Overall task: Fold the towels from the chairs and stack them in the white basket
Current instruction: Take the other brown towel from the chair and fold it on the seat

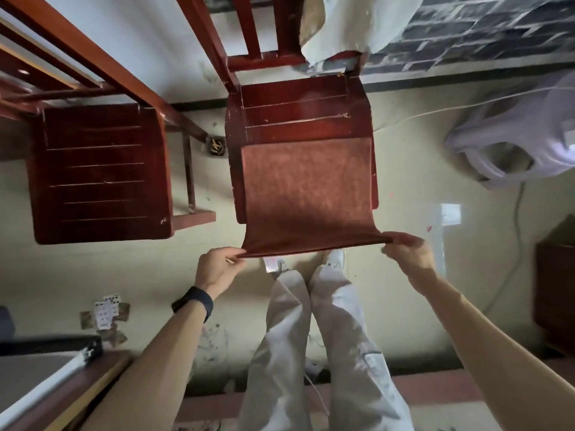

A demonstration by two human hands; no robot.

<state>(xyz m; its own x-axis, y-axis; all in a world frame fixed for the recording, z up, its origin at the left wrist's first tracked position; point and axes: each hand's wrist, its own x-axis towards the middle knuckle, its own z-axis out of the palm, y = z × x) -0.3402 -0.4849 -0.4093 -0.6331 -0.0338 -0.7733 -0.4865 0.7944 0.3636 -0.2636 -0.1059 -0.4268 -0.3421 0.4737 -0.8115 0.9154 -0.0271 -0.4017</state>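
Both hands, left hand and right hand, pinch the near corners of the brown towel lying on the chair seat. Keep both corners level and pulled tight for a neat fold.

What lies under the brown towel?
The chair seat: its slatted back part shows beyond the brown towel; the front part is covered. The left hand and right hand pinch the near corners, held out past the seat's front edge.
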